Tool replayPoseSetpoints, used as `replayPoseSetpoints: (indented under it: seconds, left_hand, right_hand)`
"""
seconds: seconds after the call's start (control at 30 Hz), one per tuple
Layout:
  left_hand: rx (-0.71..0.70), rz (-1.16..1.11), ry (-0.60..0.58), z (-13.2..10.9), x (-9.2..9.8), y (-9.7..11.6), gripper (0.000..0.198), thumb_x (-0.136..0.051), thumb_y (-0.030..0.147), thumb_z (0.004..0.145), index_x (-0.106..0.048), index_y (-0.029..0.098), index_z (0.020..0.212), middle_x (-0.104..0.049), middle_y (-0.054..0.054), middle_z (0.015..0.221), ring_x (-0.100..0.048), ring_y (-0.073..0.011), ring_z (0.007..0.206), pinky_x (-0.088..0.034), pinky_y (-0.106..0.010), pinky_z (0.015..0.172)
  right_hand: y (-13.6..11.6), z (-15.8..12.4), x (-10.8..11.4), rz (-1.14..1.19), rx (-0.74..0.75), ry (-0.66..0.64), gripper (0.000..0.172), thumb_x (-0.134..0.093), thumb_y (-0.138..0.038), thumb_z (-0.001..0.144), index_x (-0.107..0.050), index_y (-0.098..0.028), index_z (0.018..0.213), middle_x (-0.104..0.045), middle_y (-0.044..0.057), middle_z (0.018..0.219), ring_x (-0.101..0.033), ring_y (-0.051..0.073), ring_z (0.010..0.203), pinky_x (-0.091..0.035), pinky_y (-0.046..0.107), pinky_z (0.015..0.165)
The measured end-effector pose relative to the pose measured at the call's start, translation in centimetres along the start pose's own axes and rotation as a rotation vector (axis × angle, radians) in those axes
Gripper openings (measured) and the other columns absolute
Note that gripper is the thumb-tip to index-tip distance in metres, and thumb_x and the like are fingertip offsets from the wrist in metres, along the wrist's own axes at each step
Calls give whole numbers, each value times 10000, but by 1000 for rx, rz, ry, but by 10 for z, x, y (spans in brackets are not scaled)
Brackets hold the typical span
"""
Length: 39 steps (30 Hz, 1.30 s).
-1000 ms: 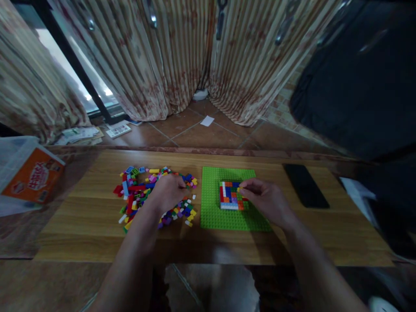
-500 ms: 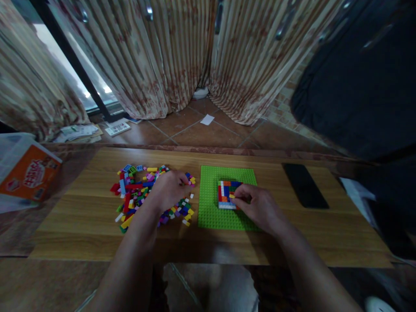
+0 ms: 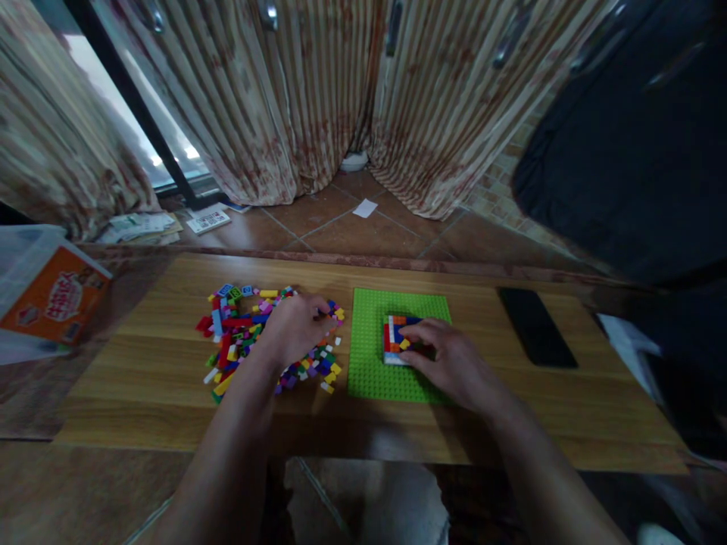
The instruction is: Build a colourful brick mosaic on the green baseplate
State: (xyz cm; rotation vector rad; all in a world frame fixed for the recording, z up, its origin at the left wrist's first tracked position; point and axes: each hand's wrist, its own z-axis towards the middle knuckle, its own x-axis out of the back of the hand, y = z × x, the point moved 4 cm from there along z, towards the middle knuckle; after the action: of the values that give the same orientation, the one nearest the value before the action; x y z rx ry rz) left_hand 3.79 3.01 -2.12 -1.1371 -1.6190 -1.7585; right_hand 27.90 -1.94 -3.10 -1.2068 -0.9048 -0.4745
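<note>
My left hand (image 3: 296,329) hovers over the right part of a pile of loose toy bricks (image 3: 232,324), its fingers drawn together. Whatever they may hold is too small to make out. On a green studded baseplate (image 3: 369,378) sits a low block built of white, red, orange and blue bricks (image 3: 388,341). My right hand (image 3: 446,354) reaches over this block from the right and hides much of it. Its thumb and index finger are apart, with a small yellow brick (image 3: 404,344) lying at an angle on the block between them.
A black phone (image 3: 537,325) lies on the wooden table (image 3: 148,363) to the right of the baseplate. At the far left stands a clear plastic box with an orange label (image 3: 62,295). Curtains (image 3: 295,113) hang beyond the table, with papers (image 3: 141,227) on the floor.
My right thumb and index finger have spread apart around the yellow brick, which now shows more fully. My left hand has stayed over the pile. The view has shifted slightly.
</note>
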Motion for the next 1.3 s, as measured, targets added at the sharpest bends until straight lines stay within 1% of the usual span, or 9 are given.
replayPoseSetpoints:
  seconds: [0.13, 0.3, 0.43, 0.6, 0.73, 0.9, 1.07, 1.3]
  left_hand:
    - [7, 0, -2, -1, 0, 1, 224, -579, 357, 776, -708, 173, 776, -670, -20, 663, -570, -149, 616, -357, -236, 557]
    - [0, -6, 12, -1, 1, 2, 223, -580, 345, 778, -715, 169, 801, -677, -25, 673, -577, -151, 623, -368, -238, 564]
    - [0, -11, 11, -1, 1, 2, 233, -572, 349, 792, -722, 172, 818, -682, -29, 681, -579, -152, 629, -371, -238, 564]
    - [5, -11, 16, 0, 0, 3, 241, -540, 322, 817, -726, 170, 823, -684, -35, 686, -576, -147, 617, -379, -241, 575]
    - [2, 6, 23, -1, 1, 4, 246, -522, 308, 830, -722, 168, 805, -684, -36, 684, -576, -145, 618, -377, -240, 578]
    - [-16, 26, 27, -2, 1, 6, 244, -510, 300, 842, -713, 171, 802, -690, -32, 702, -588, -144, 641, -376, -236, 588]
    - [-2, 46, -24, -2, -1, 5, 219, -526, 297, 838, -707, 177, 815, -695, -31, 726, -594, -147, 657, -368, -238, 587]
    - [-29, 57, -49, -4, -2, 6, 210, -526, 292, 848, -695, 173, 809, -693, -31, 735, -585, -137, 656, -367, -226, 586]
  right_hand:
    - [-1, 2, -2, -61, -71, 51, 124, -677, -276, 800, -642, -197, 889, -648, 40, 865, -579, 209, 845, -445, 340, 753]
    - [-2, 3, -4, -89, -80, 55, 38, -615, -232, 840, -632, -199, 841, -646, 35, 848, -579, 201, 837, -438, 329, 759]
    - [-7, 4, -6, -112, -21, 62, 79, -564, -234, 875, -632, -195, 862, -654, 50, 897, -584, 205, 873, -441, 337, 803]
    - [-5, 2, -1, -84, -35, 66, 131, -526, -249, 899, -642, -202, 939, -662, 44, 910, -610, 189, 830, -454, 319, 755]
    - [-4, -2, 2, -41, -11, 45, 157, -523, -258, 904, -654, -209, 975, -663, 41, 927, -620, 178, 826, -460, 307, 750]
    - [-9, -3, -1, -105, -1, -3, 142, -530, -220, 906, -667, -194, 932, -662, 48, 904, -615, 193, 847, -457, 318, 764]
    - [-12, -2, -6, -176, 22, -26, 139, -551, -224, 903, -684, -184, 908, -669, 60, 882, -606, 213, 853, -462, 345, 783]
    - [-14, 0, -8, -213, 41, 10, 158, -554, -203, 896, -704, -188, 847, -672, 61, 870, -614, 205, 828, -469, 342, 775]
